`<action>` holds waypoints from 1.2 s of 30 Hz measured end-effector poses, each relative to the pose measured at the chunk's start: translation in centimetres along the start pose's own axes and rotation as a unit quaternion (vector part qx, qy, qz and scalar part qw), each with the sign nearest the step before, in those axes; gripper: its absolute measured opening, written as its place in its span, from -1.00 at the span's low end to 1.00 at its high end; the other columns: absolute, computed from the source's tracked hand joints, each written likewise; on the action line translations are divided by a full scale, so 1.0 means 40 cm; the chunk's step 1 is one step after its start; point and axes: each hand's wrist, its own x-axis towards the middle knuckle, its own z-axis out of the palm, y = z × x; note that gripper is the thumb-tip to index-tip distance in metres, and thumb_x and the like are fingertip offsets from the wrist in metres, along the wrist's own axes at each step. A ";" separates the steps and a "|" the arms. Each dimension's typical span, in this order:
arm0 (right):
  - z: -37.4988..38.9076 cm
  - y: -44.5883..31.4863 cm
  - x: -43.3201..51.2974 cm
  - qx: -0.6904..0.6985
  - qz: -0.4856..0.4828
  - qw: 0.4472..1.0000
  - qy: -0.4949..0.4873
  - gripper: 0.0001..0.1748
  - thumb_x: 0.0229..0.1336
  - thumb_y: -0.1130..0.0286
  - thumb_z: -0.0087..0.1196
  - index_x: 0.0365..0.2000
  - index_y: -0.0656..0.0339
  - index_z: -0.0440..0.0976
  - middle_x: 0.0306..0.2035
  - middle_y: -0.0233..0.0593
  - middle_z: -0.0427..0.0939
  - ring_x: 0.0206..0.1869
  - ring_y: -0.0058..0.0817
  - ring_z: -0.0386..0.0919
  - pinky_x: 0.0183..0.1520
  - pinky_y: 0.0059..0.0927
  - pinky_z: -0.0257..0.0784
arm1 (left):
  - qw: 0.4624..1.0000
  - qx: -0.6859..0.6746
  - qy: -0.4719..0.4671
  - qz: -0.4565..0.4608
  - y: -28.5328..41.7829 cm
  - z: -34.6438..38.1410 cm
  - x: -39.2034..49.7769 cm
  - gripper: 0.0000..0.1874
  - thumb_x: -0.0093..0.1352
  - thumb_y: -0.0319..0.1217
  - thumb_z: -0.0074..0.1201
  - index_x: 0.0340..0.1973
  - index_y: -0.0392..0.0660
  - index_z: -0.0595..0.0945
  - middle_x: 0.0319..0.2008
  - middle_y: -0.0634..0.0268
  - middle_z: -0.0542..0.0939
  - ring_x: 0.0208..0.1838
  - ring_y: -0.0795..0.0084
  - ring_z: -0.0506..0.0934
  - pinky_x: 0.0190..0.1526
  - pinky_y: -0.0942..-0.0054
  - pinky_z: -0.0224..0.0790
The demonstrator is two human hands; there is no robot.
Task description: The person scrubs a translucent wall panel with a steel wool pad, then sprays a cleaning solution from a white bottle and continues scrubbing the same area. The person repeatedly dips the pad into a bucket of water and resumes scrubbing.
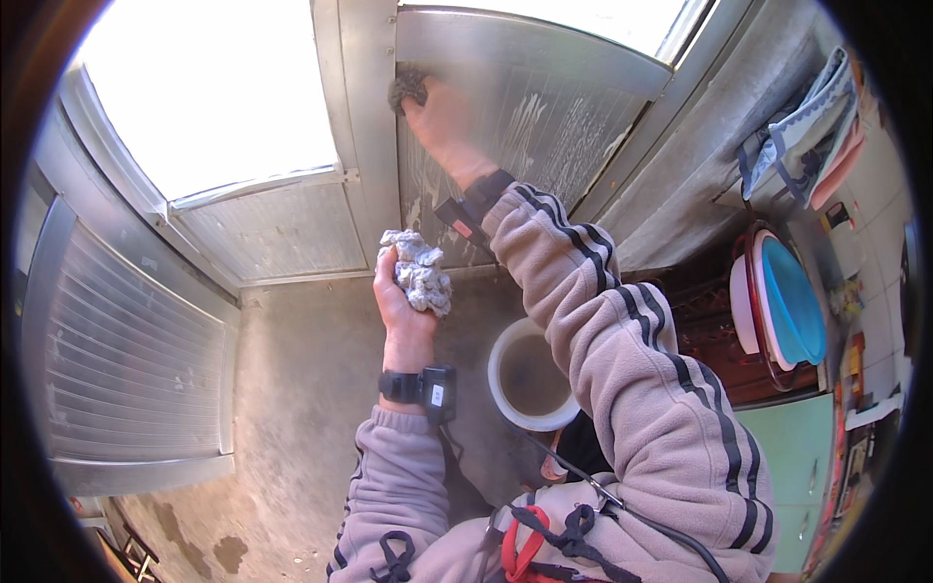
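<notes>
My right hand (446,124) presses a dark grey scouring pad (408,90) against the upper left corner of a ribbed metal door panel (539,146). White suds and wet streaks run down that panel. Lower down, my left hand (402,306) grips a crumpled, pale grey-white cloth (417,271) in front of the door's foot, apart from the panel. A white bucket (498,379) of murky brownish water stands on the floor below my right forearm, which covers part of its rim.
Another ribbed metal door leaf (138,350) stands at left. The concrete floor (306,379) has wet patches at lower left. Blue and pink basins (794,299) hang in a rack at right, above a pale green cabinet (791,452). Folded cloths (813,138) hang at upper right.
</notes>
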 end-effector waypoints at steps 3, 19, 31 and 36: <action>-0.027 0.028 -0.054 -0.011 -0.016 1.000 -0.007 -0.67 0.07 0.22 0.38 -0.19 0.14 0.61 -0.21 -0.06 0.74 -0.11 0.06 0.71 -0.06 0.06 0.59 | 1.000 -0.008 0.021 0.007 -0.003 0.000 0.001 -0.70 0.56 -0.10 -0.01 -0.07 -0.01 0.66 -0.33 0.31 0.70 -0.42 0.28 0.66 -0.49 0.23 0.53; -0.030 0.049 -0.116 0.000 -0.194 0.980 0.050 -0.43 0.09 0.57 0.19 0.17 0.10 0.55 -0.03 -0.08 0.57 0.01 0.02 0.60 -0.02 0.02 0.56 | 1.000 0.000 0.016 -0.002 -0.003 -0.022 0.017 -0.71 0.58 -0.15 -0.04 -0.03 -0.04 0.65 -0.28 0.30 0.71 -0.32 0.26 0.69 -0.39 0.21 0.60; -0.050 -0.017 -0.045 -0.029 -0.242 0.965 0.092 -0.39 0.12 0.57 0.25 0.22 0.12 0.52 -0.02 -0.11 0.49 0.00 -0.04 0.59 -0.03 -0.06 0.58 | 1.000 0.003 0.011 -0.012 0.000 -0.017 0.017 -0.72 0.57 -0.14 -0.02 -0.05 -0.03 0.65 -0.30 0.31 0.70 -0.35 0.27 0.67 -0.41 0.23 0.58; -0.033 -0.008 -0.041 0.010 -0.208 0.976 0.054 -0.42 0.09 0.58 0.23 0.17 0.10 0.56 -0.08 -0.14 0.47 0.00 -0.08 0.57 -0.02 -0.12 0.57 | 1.000 0.000 0.025 -0.015 -0.003 -0.011 0.017 -0.73 0.56 -0.15 -0.01 -0.04 -0.02 0.64 -0.32 0.34 0.69 -0.38 0.31 0.66 -0.48 0.25 0.54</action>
